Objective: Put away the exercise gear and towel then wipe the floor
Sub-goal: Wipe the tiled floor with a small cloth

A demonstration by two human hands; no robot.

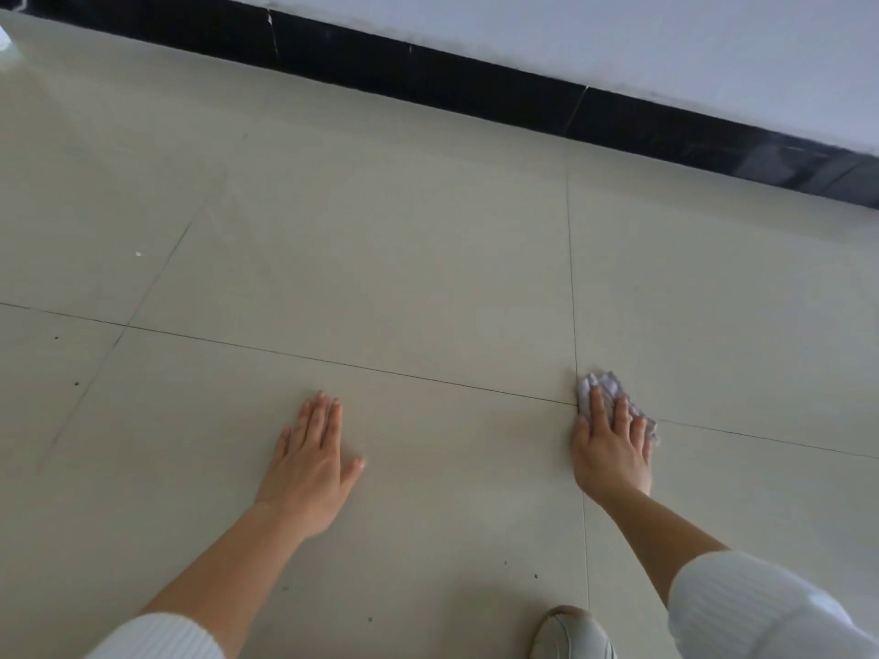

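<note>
Wiping cloth (613, 394) — judged soft, light and limp, best controlled by flat pressure from above rather than a pinch. It is seen as a pale, crumpled wad on the tiled floor (428, 278) at a grout crossing, at 4 o'clock in the view. It is pinned under the right hand (611, 449), fingers extended flat. At 7 o'clock the left hand (314, 463) is pressed open on bare tile — nothing is gripped.

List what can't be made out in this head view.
- Cloth: mostly covered by the right hand; its size and how dirty it is are hidden.
- White object: cut by the left edge, unidentifiable.
- Shoe: cut by the bottom edge.
- Dark floor specks: too small to identify.
</note>
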